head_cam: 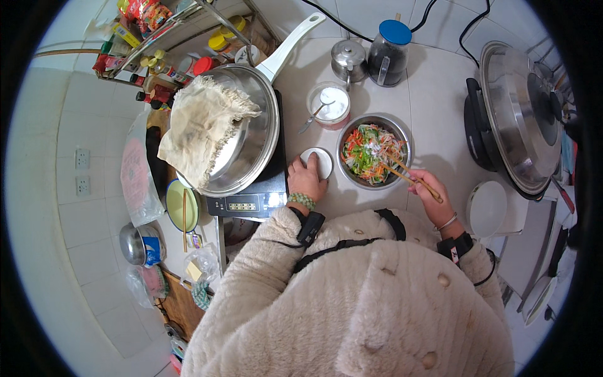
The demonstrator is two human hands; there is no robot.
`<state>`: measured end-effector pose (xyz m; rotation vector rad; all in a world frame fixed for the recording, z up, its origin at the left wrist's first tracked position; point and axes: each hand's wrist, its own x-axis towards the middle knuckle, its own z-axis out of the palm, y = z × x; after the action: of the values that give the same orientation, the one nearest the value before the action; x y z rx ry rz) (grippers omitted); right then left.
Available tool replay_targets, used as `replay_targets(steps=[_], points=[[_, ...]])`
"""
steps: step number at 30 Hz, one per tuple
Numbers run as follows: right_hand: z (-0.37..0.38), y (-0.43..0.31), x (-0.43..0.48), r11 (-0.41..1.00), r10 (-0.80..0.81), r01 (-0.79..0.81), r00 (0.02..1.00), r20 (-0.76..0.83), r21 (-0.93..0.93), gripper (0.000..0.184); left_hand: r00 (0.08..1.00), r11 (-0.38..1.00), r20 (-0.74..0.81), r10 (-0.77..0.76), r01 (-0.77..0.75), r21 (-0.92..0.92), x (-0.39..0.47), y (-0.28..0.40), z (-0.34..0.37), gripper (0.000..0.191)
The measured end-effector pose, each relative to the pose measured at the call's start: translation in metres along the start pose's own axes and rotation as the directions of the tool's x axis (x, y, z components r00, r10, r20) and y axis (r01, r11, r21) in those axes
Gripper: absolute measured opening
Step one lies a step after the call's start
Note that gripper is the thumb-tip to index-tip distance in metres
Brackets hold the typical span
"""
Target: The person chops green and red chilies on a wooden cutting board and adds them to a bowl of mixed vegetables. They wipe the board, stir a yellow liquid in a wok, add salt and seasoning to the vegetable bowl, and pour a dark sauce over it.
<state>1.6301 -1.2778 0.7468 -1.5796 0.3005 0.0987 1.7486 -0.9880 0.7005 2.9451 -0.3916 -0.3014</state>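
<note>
A steel bowl [408,151] on the counter holds shredded vegetables [370,153] with white powder on top. My right hand [429,195] grips a pair of wooden chopsticks [406,177], whose tips rest among the vegetables. To the bowl's left, my left hand [306,179] lies on a round white lid [324,164], fingers over its left part; whether it grips the lid I cannot tell. Behind, a jar of white powder [337,101] stands uncovered with a metal spoon [312,118] in it.
At left, a large steel pan [271,141] with a cloth [202,125] sits on an induction cooker [247,202]. A metal pot [348,59] and a blue-lidded glass pitcher [388,56] stand behind. To the right are a lidded electric pan [513,118] and a white bowl [487,209].
</note>
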Motion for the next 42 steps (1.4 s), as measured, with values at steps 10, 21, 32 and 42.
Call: replay_targets(steps=[10, 21, 32, 42], points=[[-0.002, 0.001, -0.005, 0.997, 0.021, -0.022, 1.000, 0.017, 0.075, 0.030, 0.858, 0.912, -0.382, 0.343, -0.401, -0.082, -0.002, 0.076, -0.121, 0.070], [-0.007, 0.010, -0.005, 1.000, -0.018, 0.017, 0.999, 0.045, 0.015, 0.028, 0.925, 0.974, -0.339, 0.174, -0.110, 0.200, 0.092, 0.079, -0.102, 0.050], [-0.009, 0.009, -0.002, 0.997, -0.019, 0.016, 0.999, 0.043, 0.075, 0.028, 0.946, 0.965, -0.269, 0.183, -0.120, 0.233, 0.119, 0.072, -0.085, 0.061], [-0.012, 0.013, 0.000, 0.998, -0.062, 0.062, 0.995, 0.073, 0.005, 0.027, 0.802, 0.925, -0.495, 0.335, -0.181, 0.333, 0.128, 0.086, -0.106, 0.064]])
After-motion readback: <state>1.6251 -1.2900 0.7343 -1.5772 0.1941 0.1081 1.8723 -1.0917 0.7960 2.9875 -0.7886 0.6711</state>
